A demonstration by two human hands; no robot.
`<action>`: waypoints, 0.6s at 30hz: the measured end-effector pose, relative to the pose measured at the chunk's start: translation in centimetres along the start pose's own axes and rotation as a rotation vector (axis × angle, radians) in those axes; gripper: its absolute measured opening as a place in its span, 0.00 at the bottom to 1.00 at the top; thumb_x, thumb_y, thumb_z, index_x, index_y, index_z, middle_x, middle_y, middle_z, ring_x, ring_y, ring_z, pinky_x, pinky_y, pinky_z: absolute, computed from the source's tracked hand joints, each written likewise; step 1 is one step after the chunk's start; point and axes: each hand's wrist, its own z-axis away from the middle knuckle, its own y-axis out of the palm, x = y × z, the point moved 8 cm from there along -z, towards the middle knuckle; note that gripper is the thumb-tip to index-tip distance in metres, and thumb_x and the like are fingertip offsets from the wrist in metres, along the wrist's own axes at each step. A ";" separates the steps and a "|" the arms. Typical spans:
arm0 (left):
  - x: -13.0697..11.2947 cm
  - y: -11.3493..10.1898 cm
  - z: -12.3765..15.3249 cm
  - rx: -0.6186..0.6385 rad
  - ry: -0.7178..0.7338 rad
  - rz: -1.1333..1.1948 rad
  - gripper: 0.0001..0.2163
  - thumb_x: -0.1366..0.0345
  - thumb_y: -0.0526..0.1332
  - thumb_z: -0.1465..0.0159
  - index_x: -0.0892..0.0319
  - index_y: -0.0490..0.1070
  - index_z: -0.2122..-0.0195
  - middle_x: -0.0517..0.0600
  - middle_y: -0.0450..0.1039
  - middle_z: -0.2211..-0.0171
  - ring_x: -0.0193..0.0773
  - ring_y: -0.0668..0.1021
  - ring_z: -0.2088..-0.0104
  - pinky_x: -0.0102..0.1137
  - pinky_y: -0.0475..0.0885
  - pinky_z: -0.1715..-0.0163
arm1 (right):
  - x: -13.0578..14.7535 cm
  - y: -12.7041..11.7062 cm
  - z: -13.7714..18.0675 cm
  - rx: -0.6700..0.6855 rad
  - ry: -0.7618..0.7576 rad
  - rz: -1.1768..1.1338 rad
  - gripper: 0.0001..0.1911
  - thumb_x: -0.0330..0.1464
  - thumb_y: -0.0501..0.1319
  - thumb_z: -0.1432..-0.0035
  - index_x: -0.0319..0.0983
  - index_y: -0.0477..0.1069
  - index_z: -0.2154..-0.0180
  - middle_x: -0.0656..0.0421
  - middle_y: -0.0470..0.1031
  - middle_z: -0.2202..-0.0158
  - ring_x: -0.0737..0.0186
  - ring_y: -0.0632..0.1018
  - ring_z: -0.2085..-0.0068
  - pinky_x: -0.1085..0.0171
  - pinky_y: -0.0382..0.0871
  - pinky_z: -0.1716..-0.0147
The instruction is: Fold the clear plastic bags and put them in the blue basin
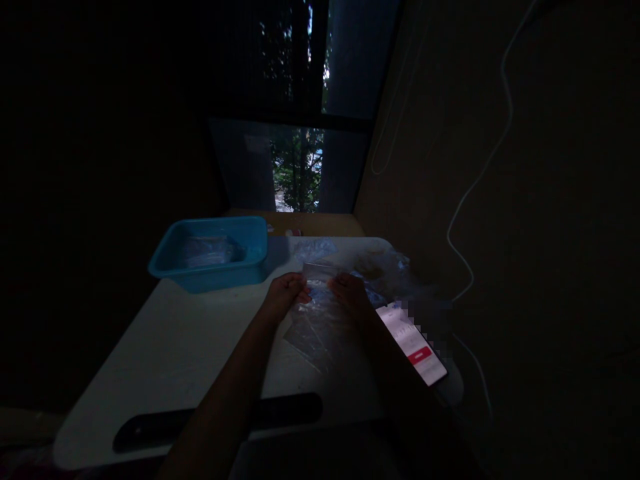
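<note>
Between my two hands is a clear plastic bag (319,288), raised a little over the white table. My left hand (287,293) pinches its left edge, and my right hand (349,291) pinches the right edge. Under and in front of them lies more clear plastic (313,340), creased and shiny. Another clear bag (315,250) rests flat just beyond my hands. The dim light hides whether anything is inside the bag I hold.
A blue basin (243,277) with clear plastic packets (207,252) inside stands at the table's (200,333) back left. Crumpled plastic (387,267) lies at the back right. A lit phone (415,347) is beside my right forearm. A white cable (470,193) hangs along the right wall.
</note>
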 end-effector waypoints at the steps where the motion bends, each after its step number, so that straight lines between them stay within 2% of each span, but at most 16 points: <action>1: 0.0 0.0 0.0 0.002 0.003 0.004 0.12 0.60 0.63 0.56 0.61 0.65 0.75 0.45 0.70 0.83 0.33 0.72 0.85 0.27 0.68 0.82 | -0.1 0.0 0.0 -0.003 0.002 -0.010 0.15 0.38 0.56 0.56 0.38 0.58 0.86 0.66 0.57 0.87 0.74 0.59 0.83 0.71 0.51 0.82; 6: 0.1 0.0 -0.1 0.001 0.009 0.020 0.10 0.62 0.62 0.56 0.61 0.65 0.75 0.44 0.70 0.84 0.33 0.72 0.85 0.27 0.67 0.83 | -0.1 -0.1 0.1 -0.014 0.012 -0.008 0.15 0.40 0.56 0.56 0.37 0.61 0.85 0.66 0.58 0.87 0.73 0.59 0.83 0.71 0.51 0.82; 18: 0.2 -0.5 -0.2 -0.033 0.018 0.096 0.13 0.60 0.64 0.59 0.62 0.64 0.76 0.45 0.70 0.84 0.32 0.72 0.85 0.26 0.66 0.83 | 0.1 0.4 -0.3 0.070 -0.022 -0.045 0.13 0.39 0.54 0.54 0.38 0.63 0.83 0.63 0.61 0.86 0.70 0.63 0.81 0.69 0.56 0.81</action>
